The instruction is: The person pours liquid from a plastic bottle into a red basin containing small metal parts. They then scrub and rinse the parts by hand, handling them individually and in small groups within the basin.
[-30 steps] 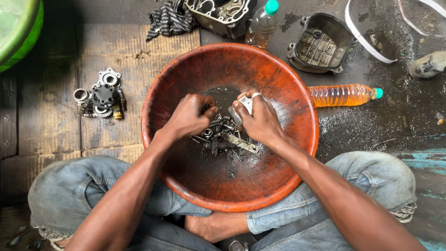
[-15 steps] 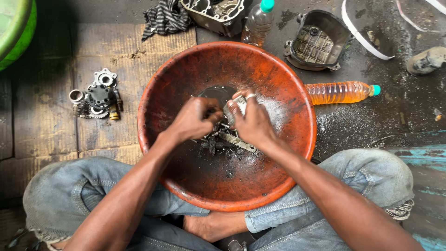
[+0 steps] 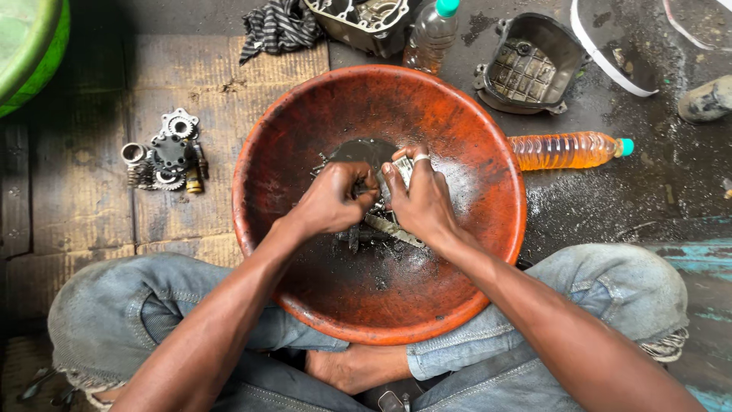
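Both hands are working small greasy metal parts in a big orange bowl at the middle of the frame.

I'm watching the left hand (image 3: 332, 202) and right hand (image 3: 419, 200) closing together around a small metal part (image 3: 402, 169), over the bowl (image 3: 488, 152), probably so the grime stays inside. Cleaner-looking gears (image 3: 168, 156) are lying on cardboard at left; a plastic bottle (image 3: 564, 149) of amber liquid is lying at right.

The basin (image 3: 465, 137) is rusty orange-red with a dark oily patch at its bottom, the rag (image 3: 280, 27) is striped black and white, the lying bottle (image 3: 564, 150) holds amber liquid under a teal cap, and the jeans (image 3: 610, 290) are faded blue.
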